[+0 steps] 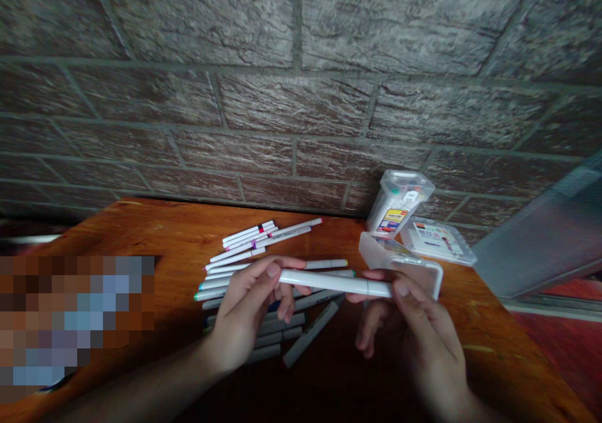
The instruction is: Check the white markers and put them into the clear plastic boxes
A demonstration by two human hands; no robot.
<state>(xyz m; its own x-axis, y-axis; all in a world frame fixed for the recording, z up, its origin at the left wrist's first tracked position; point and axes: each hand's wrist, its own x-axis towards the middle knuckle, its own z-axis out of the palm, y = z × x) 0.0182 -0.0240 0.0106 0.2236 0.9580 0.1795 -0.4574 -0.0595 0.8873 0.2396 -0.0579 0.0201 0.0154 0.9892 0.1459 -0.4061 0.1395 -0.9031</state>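
Note:
A white marker pen [324, 281] is held level above the table between both hands. My left hand [251, 301] pinches its left end between thumb and fingers. The right end sits in the grip of my right hand [416, 316], with the thumb on top and the lower fingers curled beneath. A thin seam shows round the barrel near the right hand. Under and behind the hands, several white markers [234, 258] with coloured ends lie spread on the wood, some hidden by my left hand. One marker [313, 334] lies slanted across from the others.
A clear plastic box with markers [399, 200] stands at the back right. Beside it lie a flat printed case [439, 241] and an open clear container [376, 250]. The wooden table [155, 229] meets a brick wall [301, 97]. A blurred-out patch covers the left.

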